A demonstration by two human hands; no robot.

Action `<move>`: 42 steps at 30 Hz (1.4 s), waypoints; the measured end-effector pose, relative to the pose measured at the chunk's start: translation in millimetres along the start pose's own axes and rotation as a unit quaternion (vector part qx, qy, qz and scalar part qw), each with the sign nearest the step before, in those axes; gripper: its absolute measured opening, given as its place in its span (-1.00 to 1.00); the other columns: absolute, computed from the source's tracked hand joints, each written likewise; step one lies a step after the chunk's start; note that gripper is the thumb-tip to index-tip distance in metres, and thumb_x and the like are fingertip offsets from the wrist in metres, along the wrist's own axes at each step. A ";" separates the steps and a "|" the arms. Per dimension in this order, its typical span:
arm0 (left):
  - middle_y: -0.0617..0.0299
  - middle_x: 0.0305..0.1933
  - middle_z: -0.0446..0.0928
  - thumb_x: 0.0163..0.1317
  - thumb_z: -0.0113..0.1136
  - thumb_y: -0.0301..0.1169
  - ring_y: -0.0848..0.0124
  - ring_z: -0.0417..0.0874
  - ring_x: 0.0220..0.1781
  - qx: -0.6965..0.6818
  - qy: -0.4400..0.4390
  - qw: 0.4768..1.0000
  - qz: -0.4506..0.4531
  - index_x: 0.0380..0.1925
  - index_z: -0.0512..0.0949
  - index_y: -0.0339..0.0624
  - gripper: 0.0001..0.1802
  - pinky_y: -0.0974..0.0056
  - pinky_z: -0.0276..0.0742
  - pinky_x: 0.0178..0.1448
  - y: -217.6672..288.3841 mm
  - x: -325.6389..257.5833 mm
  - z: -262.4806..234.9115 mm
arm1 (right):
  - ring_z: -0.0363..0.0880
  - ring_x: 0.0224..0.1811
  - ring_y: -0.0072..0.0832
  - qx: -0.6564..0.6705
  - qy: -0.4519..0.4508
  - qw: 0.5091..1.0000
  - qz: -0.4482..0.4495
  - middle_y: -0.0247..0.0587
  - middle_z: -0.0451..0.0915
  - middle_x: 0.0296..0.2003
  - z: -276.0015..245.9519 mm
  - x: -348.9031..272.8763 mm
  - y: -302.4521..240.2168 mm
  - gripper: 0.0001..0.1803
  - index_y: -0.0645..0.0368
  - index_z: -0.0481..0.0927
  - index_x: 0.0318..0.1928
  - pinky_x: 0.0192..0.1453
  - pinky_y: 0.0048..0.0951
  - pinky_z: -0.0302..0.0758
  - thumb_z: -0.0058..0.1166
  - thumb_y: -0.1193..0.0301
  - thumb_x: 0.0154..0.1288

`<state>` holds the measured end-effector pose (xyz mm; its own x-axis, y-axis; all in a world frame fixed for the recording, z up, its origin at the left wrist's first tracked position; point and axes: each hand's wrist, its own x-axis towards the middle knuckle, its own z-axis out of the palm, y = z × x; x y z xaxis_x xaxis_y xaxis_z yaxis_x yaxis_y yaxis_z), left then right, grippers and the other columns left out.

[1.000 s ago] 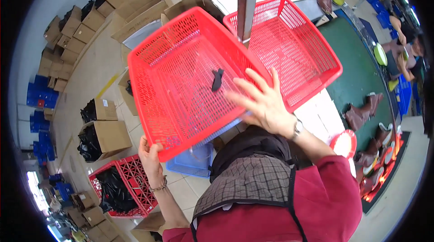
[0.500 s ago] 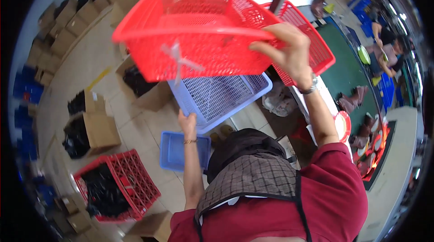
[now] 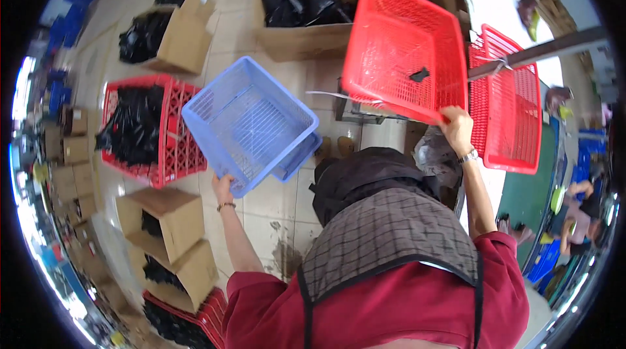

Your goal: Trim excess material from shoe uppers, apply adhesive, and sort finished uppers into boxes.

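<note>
My left hand [image 3: 223, 187] grips the near rim of an empty blue plastic basket [image 3: 251, 122], held tilted above the floor. My right hand [image 3: 456, 129] holds the near edge of a red mesh basket [image 3: 404, 49], also tilted, with one small black piece [image 3: 419, 75] lying inside it. A second red basket [image 3: 508, 108] sits to the right of it on a table. My dark scarf and red sleeves fill the lower middle of the view.
A red crate [image 3: 143, 129] of black items stands on the floor at left. Open cardboard boxes [image 3: 303, 13] with black bagged goods stand behind and at lower left [image 3: 166, 218]. A grey post [image 3: 541, 49] crosses at right. A green table edge [image 3: 531, 186] lies at far right.
The view has swung down toward the floor. The red basket moved from overhead to my right, and the blue basket has come off to my left, held apart from it.
</note>
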<state>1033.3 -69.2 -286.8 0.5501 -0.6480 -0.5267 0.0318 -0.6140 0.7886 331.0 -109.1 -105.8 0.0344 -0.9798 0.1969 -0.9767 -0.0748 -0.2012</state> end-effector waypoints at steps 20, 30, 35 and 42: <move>0.07 -0.08 0.62 0.20 0.32 -0.51 0.26 0.65 -0.28 -0.017 -0.125 0.943 -0.307 0.43 0.24 -0.05 -0.22 0.00 0.75 -0.25 -189.2 -144.1 74.7 | 0.71 -0.12 -0.06 0.051 -0.224 0.973 0.020 0.01 0.72 -0.18 34.3 104.6 -55.4 -0.60 0.07 0.72 -0.03 -0.03 -0.13 0.65 0.36 0.19 0.15; 0.04 0.16 0.59 0.35 0.17 -0.45 0.08 0.73 -0.18 -0.035 -0.121 0.961 -0.245 0.39 0.32 -0.14 -0.40 0.01 0.78 -0.15 -99.2 -9.5 19.9 | 0.73 -0.36 -0.22 0.255 0.009 0.966 -0.050 -0.07 0.72 -0.28 79.8 278.9 -222.0 -0.82 0.16 0.72 -0.16 -0.28 -0.30 0.63 0.28 0.42 0.24; 0.09 0.06 0.58 0.33 0.19 -0.41 0.13 0.72 -0.24 -0.112 -0.101 0.968 -0.202 0.34 0.37 -0.16 -0.44 0.12 0.76 -0.24 16.2 133.2 -34.3 | 0.69 -0.29 -0.11 0.237 -0.032 0.969 -0.069 -0.08 0.69 -0.31 148.1 393.5 -305.9 -0.86 0.12 0.71 -0.24 -0.21 -0.17 0.60 0.23 0.35 0.24; 0.09 -0.03 0.57 0.30 0.26 -0.40 0.17 0.71 -0.19 -0.086 -0.066 0.990 -0.089 0.27 0.44 -0.23 -0.47 0.19 0.76 -0.28 196.0 327.0 -68.9 | 0.68 -0.34 0.00 0.143 -0.216 0.960 0.106 0.00 0.67 -0.46 341.3 433.7 -260.8 -0.81 0.06 0.69 -0.49 -0.22 -0.02 0.62 0.13 0.25 0.08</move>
<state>1276.9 -370.4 -282.6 0.4093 -0.5962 -0.6907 0.2669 -0.6457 0.7155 673.0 -577.8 -295.4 -0.0148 -0.9595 -0.2814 -0.8758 0.1482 -0.4594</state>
